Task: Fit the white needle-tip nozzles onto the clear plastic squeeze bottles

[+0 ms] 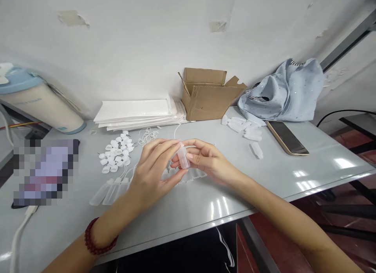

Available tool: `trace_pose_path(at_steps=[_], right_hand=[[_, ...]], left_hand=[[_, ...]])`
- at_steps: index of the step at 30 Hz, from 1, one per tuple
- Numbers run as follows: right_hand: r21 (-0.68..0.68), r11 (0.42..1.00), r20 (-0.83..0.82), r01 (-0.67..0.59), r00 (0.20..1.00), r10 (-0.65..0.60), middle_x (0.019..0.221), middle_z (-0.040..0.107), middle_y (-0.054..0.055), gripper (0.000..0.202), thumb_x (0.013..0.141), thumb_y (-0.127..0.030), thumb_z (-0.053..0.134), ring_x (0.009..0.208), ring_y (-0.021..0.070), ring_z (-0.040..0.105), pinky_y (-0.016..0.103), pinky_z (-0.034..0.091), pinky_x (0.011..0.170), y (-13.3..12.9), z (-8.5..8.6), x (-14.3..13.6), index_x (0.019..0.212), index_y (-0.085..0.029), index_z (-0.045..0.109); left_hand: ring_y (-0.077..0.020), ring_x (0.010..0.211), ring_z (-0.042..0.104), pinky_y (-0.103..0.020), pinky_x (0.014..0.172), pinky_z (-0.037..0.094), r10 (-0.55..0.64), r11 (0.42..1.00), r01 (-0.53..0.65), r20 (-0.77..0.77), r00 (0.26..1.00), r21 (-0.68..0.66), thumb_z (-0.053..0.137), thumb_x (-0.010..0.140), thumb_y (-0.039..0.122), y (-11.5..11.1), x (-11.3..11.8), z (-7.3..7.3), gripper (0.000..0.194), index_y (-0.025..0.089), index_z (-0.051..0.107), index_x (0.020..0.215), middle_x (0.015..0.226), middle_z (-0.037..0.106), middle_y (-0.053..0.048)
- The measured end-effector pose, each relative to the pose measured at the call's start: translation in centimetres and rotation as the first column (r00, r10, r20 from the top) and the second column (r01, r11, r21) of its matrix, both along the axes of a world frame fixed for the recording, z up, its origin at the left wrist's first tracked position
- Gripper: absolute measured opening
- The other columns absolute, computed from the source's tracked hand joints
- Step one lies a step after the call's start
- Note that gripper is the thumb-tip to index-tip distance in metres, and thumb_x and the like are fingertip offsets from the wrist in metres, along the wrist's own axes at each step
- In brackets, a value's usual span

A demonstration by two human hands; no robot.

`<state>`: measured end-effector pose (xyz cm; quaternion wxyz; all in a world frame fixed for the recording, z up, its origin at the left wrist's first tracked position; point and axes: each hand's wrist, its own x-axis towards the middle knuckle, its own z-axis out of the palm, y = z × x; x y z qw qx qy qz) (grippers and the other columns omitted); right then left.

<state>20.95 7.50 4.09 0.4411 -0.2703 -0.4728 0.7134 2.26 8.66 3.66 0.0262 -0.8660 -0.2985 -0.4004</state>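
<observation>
Between my two hands is a small translucent plastic bottle (183, 157), tilted slightly, with a thin white cord rising behind its upper end. My left hand (154, 167) pinches it at top and bottom, thumb under the base. From the other side, my right hand (205, 157) grips the bottle's wall with thumb and fingers. Behind and below my hands lies a row of similar bottles, partly hidden. More bottles with corded tops (113, 190) lie beside my left wrist. Left of my hands is a pile of small white caps (116, 151), with loose white cord loops (148, 135) nearby.
Stacked white packets (138, 112) and an open cardboard box (213, 102) stand against the wall. To the right are loose bottles (252, 134), a phone (287, 138) and a light-blue cloth bag (284, 93). A large flask (44, 100) and a cabled, blurred-out device (48, 171) occupy the left.
</observation>
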Motion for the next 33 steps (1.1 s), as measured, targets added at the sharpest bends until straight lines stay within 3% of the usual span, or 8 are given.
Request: trace_pose_path(at_steps=[7,12,15,19,22,27,30,33], right_hand=[[-0.020,1.000,-0.003,0.009,1.000,-0.010,0.090,0.074,0.005,0.022,0.084,-0.020,0.063,0.088,0.0188,0.072,0.036,0.053,0.086,0.5,0.3,0.8,0.106,-0.018,0.063],[0.099,0.938,0.188,0.333,0.919,-0.347,0.078,0.072,0.003,0.014,0.078,-0.018,0.055,0.076,0.0154,0.069,0.030,0.055,0.075,1.7,0.3,2.1,0.083,-0.016,0.069],[0.292,0.806,0.290,0.515,0.755,-0.588,0.081,0.072,0.004,0.015,0.077,-0.018,0.051,0.077,0.0157,0.069,0.029,0.054,0.071,2.8,1.0,4.2,0.081,-0.016,0.066],[0.591,0.512,0.390,0.623,0.336,-0.858,0.080,0.071,0.005,0.020,0.072,-0.013,0.045,0.077,0.0166,0.068,0.028,0.052,0.067,4.1,1.8,8.7,0.077,-0.017,0.064],[0.702,0.446,0.463,0.555,0.120,-0.878,0.078,0.072,0.006,0.023,0.071,-0.011,0.043,0.077,0.0183,0.068,0.030,0.051,0.070,4.7,1.7,11.6,0.079,-0.016,0.064],[0.704,0.518,0.587,0.486,0.012,-0.809,0.077,0.073,0.008,0.024,0.072,-0.011,0.044,0.070,0.0195,0.067,0.030,0.049,0.066,4.4,1.9,13.3,0.082,-0.014,0.066],[0.673,0.614,0.688,0.412,-0.043,-0.725,0.077,0.073,0.009,0.024,0.073,-0.011,0.045,0.070,0.0212,0.066,0.031,0.048,0.063,3.7,2.4,14.0,0.083,-0.014,0.067],[0.567,0.748,0.823,0.345,-0.202,-0.530,0.066,0.070,0.008,0.017,0.073,-0.011,0.049,0.068,0.0230,0.065,0.032,0.046,0.062,3.2,2.7,15.2,0.073,-0.017,0.065]], left_hand=[[-0.0282,0.104,0.059,-0.044,0.089,0.050,-0.013,0.992,0.014,-0.012,1.000,0.123,0.069,0.079,0.017,0.4,0.7,0.5,0.039,0.019,0.057,0.115,0.109,0.068,-0.009],[-0.0291,0.105,0.057,-0.045,0.090,0.049,-0.069,0.991,0.072,-0.031,0.997,0.110,0.067,0.080,0.018,0.7,2.4,0.8,0.035,0.018,0.056,0.114,0.112,0.067,-0.011],[-0.0302,0.108,0.053,-0.046,0.091,0.048,-0.126,0.991,0.131,-0.101,0.987,0.041,0.066,0.082,0.021,1.0,4.4,1.0,0.032,0.011,0.057,0.111,0.113,0.065,-0.014],[-0.0308,0.106,0.051,-0.044,0.086,0.048,-0.189,0.978,0.162,-0.229,0.955,-0.130,0.068,0.082,0.026,1.0,7.9,1.1,0.032,0.009,0.058,0.107,0.110,0.065,-0.014],[-0.0305,0.106,0.050,-0.043,0.085,0.047,-0.220,0.957,0.137,-0.331,0.918,-0.255,0.069,0.081,0.031,0.9,10.5,1.2,0.032,0.010,0.059,0.103,0.106,0.064,-0.014],[-0.0298,0.104,0.049,-0.040,0.085,0.048,-0.277,0.915,0.109,-0.409,0.869,-0.388,0.065,0.082,0.034,0.9,13.3,0.5,0.029,0.009,0.061,0.096,0.099,0.064,-0.014],[-0.0298,0.101,0.049,-0.040,0.083,0.048,-0.282,0.911,0.101,-0.428,0.859,-0.399,0.061,0.082,0.028,0.8,13.9,-0.2,0.021,0.009,0.062,0.091,0.096,0.064,-0.015],[-0.0303,0.100,0.050,-0.041,0.081,0.048,-0.268,0.909,0.071,-0.444,0.855,-0.412,0.058,0.082,0.025,0.8,13.8,-0.7,0.017,0.009,0.061,0.088,0.094,0.063,-0.015]])
